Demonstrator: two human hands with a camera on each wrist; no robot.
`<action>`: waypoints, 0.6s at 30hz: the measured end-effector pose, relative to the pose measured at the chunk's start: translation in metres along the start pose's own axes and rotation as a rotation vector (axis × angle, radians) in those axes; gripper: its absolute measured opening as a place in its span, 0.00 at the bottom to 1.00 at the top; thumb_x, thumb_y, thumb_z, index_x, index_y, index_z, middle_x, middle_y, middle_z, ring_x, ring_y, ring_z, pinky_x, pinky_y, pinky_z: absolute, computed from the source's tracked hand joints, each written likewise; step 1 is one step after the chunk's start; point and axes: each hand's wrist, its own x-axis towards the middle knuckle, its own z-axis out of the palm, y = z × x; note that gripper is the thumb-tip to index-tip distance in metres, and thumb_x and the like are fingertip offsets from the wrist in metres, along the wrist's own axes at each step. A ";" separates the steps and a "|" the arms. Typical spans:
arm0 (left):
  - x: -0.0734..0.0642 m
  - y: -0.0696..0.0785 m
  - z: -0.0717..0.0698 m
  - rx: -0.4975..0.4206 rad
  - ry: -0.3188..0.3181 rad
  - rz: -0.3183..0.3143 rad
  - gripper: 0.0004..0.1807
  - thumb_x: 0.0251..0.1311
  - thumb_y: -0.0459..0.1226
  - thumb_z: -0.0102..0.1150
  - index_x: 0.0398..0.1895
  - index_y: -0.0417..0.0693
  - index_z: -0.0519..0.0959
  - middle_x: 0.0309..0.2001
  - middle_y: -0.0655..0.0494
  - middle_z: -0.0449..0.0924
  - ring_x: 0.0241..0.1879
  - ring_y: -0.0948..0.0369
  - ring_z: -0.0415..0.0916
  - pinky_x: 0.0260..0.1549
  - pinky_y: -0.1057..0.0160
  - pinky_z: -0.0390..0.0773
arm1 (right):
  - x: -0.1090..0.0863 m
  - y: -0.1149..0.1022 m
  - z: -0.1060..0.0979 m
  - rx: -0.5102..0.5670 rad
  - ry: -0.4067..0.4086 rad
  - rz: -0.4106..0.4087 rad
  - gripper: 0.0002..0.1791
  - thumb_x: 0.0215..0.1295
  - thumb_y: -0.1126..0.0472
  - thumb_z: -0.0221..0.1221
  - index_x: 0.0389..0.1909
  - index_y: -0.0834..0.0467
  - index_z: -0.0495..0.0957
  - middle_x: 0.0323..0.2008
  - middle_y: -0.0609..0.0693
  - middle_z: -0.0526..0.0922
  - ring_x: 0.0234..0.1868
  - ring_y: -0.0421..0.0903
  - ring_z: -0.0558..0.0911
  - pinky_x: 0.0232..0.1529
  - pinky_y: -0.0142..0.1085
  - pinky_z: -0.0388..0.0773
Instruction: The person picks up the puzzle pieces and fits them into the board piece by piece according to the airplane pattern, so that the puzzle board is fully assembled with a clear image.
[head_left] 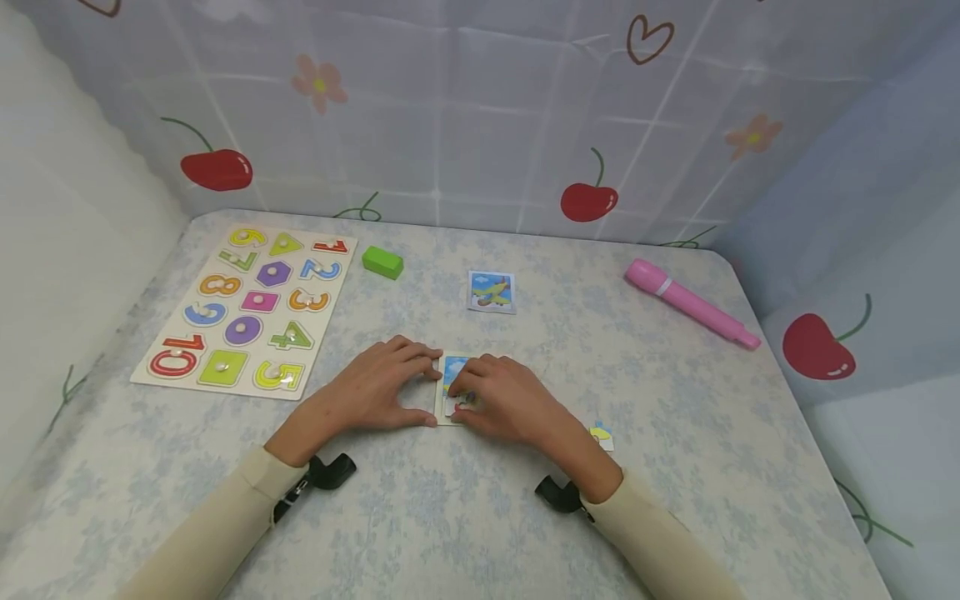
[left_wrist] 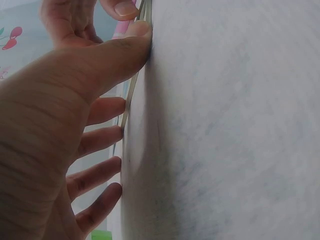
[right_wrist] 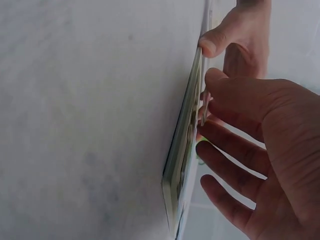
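A small jigsaw puzzle board (head_left: 439, 404) with a pale rim and a blue picture lies on the table between both hands. My left hand (head_left: 375, 387) touches its left side, thumb near the lower corner and fingers spread along the edge. In the left wrist view the left thumb (left_wrist: 120, 55) rests on the board's edge. My right hand (head_left: 510, 404) pinches a thin puzzle piece (right_wrist: 205, 111) between thumb and fingers, just over the board, and covers much of the picture. Another puzzle piece (head_left: 602, 436), yellow and white, lies partly hidden beside the right forearm.
A picture card (head_left: 491, 292) with a yellow airplane lies beyond the board. Left of it are a green block (head_left: 382, 262) and a number-and-shape peg board (head_left: 251, 312). A pink stick-shaped object (head_left: 693, 305) lies at the right. A patterned curtain (head_left: 450, 117) hangs behind the table.
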 end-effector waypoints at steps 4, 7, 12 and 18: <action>0.000 0.000 0.000 -0.001 0.004 0.005 0.34 0.55 0.64 0.78 0.59 0.56 0.86 0.73 0.56 0.76 0.67 0.53 0.73 0.61 0.47 0.76 | 0.000 -0.003 0.002 -0.026 0.003 -0.007 0.13 0.68 0.51 0.75 0.49 0.49 0.90 0.50 0.45 0.87 0.56 0.48 0.85 0.59 0.48 0.81; 0.000 0.000 -0.001 -0.003 0.008 0.007 0.34 0.55 0.64 0.78 0.59 0.56 0.87 0.73 0.57 0.77 0.67 0.53 0.73 0.60 0.47 0.76 | 0.001 -0.004 0.002 -0.033 0.016 -0.017 0.13 0.67 0.51 0.75 0.48 0.50 0.89 0.49 0.45 0.86 0.55 0.48 0.85 0.58 0.48 0.82; 0.000 0.000 -0.001 -0.003 0.013 0.008 0.34 0.55 0.64 0.78 0.59 0.56 0.87 0.73 0.56 0.77 0.67 0.53 0.73 0.59 0.46 0.77 | 0.002 -0.006 0.003 -0.046 0.023 -0.022 0.12 0.67 0.51 0.75 0.47 0.49 0.89 0.47 0.44 0.86 0.54 0.47 0.85 0.54 0.45 0.83; -0.001 0.000 -0.001 -0.007 0.014 0.010 0.34 0.55 0.63 0.79 0.59 0.56 0.87 0.73 0.56 0.77 0.67 0.52 0.73 0.59 0.46 0.77 | 0.001 -0.007 0.004 -0.059 0.026 -0.024 0.08 0.67 0.52 0.76 0.43 0.47 0.89 0.46 0.43 0.85 0.52 0.46 0.84 0.53 0.44 0.83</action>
